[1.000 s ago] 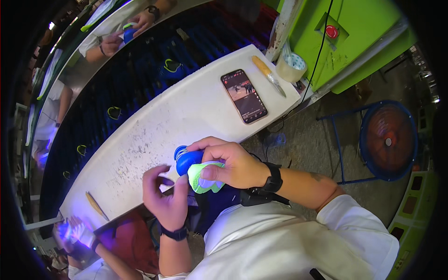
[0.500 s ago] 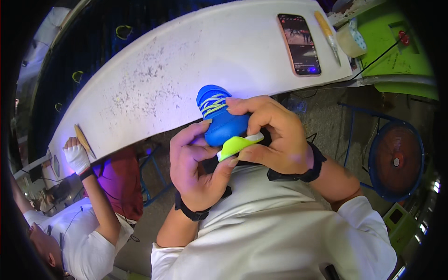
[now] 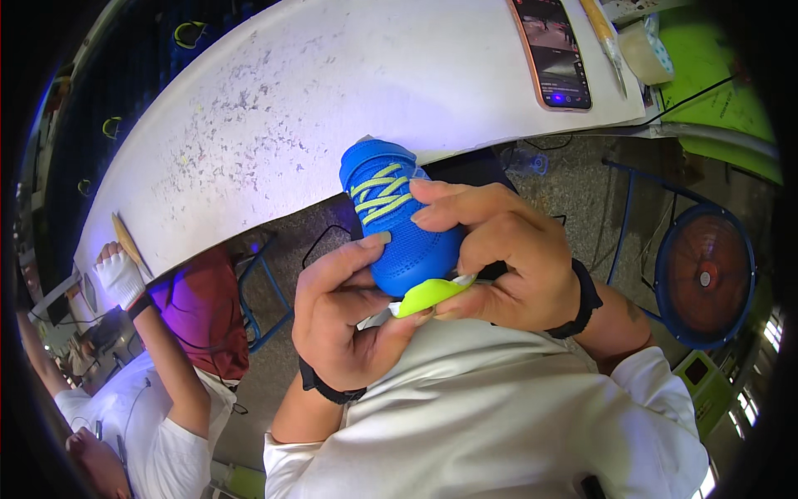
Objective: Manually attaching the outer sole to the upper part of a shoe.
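A blue shoe upper (image 3: 416,245) with pale yellow-green laces is held between my two hands, its toe toward me. At the toe sits a lime-and-white sole (image 3: 428,297), seen edge-on, with most of it hidden under the shoe. My left hand (image 3: 337,308) is closed round the left side, forefinger on the blue upper and thumb against the sole. On the right, my right hand (image 3: 515,258) grips the same pair, with its forefinger by the laces and its thumb on the sole. Whether the sole touches the upper all along the toe, I cannot tell.
A white, scuffed worktable (image 3: 274,100) curves ahead, carrying a phone (image 3: 553,54), a wooden-handled pointed tool (image 3: 605,41) and a tape roll (image 3: 647,56). A fan (image 3: 705,274) stands at right. At left, a co-worker's gloved hand (image 3: 120,274) holds a wooden-handled tool (image 3: 126,237).
The shoe has tilted, showing more of its laces and toe top. My hands and the sole sit slightly lower in view. The table and its things appear shifted upward.
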Action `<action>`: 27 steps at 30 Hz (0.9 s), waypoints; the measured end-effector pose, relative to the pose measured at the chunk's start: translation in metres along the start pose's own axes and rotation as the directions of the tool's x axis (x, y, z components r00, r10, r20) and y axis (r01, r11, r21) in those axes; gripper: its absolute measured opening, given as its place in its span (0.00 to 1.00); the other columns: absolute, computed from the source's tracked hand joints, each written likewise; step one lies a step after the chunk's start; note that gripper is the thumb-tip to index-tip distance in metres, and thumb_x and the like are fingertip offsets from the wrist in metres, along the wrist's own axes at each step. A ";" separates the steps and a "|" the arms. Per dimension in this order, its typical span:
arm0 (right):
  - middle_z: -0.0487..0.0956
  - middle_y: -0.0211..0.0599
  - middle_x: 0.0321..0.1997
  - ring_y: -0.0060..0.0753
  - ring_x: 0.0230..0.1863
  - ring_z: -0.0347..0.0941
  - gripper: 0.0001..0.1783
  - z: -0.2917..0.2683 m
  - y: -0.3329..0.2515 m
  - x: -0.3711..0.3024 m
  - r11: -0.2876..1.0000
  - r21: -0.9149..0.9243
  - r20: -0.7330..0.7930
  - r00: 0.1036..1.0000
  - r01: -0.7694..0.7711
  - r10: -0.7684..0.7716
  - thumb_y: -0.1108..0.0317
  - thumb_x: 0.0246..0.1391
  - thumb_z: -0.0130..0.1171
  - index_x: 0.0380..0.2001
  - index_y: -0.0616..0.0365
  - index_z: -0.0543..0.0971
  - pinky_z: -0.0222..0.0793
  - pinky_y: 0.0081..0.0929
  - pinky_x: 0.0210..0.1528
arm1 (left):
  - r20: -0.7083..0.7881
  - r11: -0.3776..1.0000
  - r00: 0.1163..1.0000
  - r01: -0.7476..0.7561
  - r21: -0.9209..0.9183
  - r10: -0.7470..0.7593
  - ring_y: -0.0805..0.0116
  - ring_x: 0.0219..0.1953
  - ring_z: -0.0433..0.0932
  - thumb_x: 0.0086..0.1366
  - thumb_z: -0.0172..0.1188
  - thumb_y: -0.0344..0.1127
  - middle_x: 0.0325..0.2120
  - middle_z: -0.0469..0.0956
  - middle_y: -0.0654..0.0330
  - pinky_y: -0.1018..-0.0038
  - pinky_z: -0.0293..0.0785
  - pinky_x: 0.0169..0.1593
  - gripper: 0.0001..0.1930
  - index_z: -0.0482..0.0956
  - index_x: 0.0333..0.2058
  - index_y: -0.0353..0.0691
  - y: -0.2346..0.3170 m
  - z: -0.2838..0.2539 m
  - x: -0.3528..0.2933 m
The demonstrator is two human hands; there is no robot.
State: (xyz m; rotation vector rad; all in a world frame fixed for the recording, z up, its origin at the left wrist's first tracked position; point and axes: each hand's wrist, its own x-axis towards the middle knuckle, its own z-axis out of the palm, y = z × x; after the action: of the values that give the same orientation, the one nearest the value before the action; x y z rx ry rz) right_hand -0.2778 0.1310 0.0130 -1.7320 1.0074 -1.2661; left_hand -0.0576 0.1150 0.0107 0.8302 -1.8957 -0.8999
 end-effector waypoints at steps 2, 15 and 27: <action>0.78 0.53 0.52 0.61 0.61 0.74 0.23 0.000 0.002 0.000 1.000 0.008 0.002 1.000 0.006 -0.006 0.56 0.48 0.75 0.30 0.56 0.70 0.74 0.48 0.60 | 0.007 1.000 1.000 -0.003 0.001 0.003 0.62 0.40 0.83 0.53 0.78 0.33 0.50 0.74 0.40 0.70 0.82 0.42 0.20 0.71 0.30 0.34 -0.001 0.001 0.000; 0.80 0.46 0.52 0.49 0.53 0.80 0.31 -0.001 0.003 -0.005 0.999 0.029 -0.111 0.993 -0.045 0.048 0.68 0.47 0.74 0.54 0.62 0.74 0.79 0.38 0.50 | -0.001 0.994 0.999 -0.048 0.100 0.048 0.68 0.32 0.81 0.54 0.78 0.37 0.45 0.78 0.42 0.74 0.79 0.35 0.21 0.69 0.26 0.37 -0.004 0.005 0.006; 0.83 0.52 0.45 0.54 0.58 0.75 0.26 -0.024 0.021 0.018 0.967 0.236 -0.081 0.989 -0.100 0.122 0.53 0.69 0.45 0.38 0.67 0.81 0.58 0.53 0.69 | 0.002 0.962 0.994 -0.111 0.248 0.114 0.58 0.27 0.75 0.40 0.78 0.32 0.30 0.73 0.54 0.68 0.71 0.25 0.18 0.73 0.23 0.42 -0.001 0.038 0.054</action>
State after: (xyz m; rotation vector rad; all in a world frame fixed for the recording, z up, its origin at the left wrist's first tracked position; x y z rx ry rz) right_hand -0.3006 0.1029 0.0060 -1.4310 0.9554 -1.3462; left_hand -0.1139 0.0804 0.0183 0.8622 -2.0504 -0.5944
